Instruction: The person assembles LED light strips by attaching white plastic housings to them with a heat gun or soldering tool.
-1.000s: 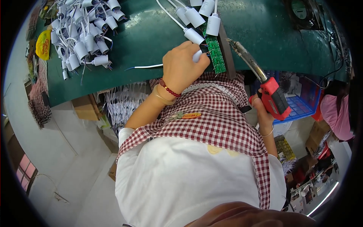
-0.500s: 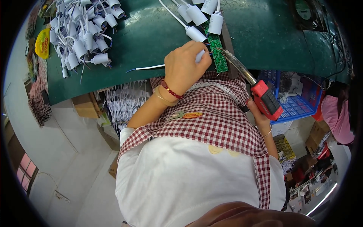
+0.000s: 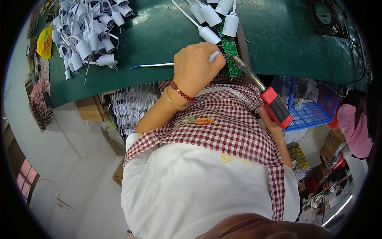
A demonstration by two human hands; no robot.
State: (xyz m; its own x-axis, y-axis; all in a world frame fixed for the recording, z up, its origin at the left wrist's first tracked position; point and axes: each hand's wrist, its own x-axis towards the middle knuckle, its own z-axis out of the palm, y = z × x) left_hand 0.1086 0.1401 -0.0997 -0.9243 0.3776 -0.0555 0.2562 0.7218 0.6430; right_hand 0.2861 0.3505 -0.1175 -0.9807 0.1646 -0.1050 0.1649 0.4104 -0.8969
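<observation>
My left hand (image 3: 197, 65) is closed around a white plastic cylinder (image 3: 213, 56), mostly hidden by the fingers. From that side a white cable (image 3: 157, 64) with a blue wire end runs left over the table. My right hand (image 3: 271, 122) grips the red-and-black handle of a soldering iron (image 3: 275, 106). The iron's tip reaches the left edge of a strip of green circuit boards (image 3: 234, 67), close to my left fingertips. Whether tip and wire touch is too small to tell. Several white cylinders with cables, one of them here (image 3: 230, 24), lie at the strip's far end.
A dark bar (image 3: 242, 47) lies along the strip's right side on the green table (image 3: 159, 32). A heap of white cylinders (image 3: 83, 47) sits far left, beside a yellow bag (image 3: 44, 43). A black fan (image 3: 324, 18) stands far right; a blue basket (image 3: 310, 115) is below the table edge.
The iron and my right hand have shifted slightly left. The board strip and the cylinders at its far end appear a little further right. Both hands keep their grip.
</observation>
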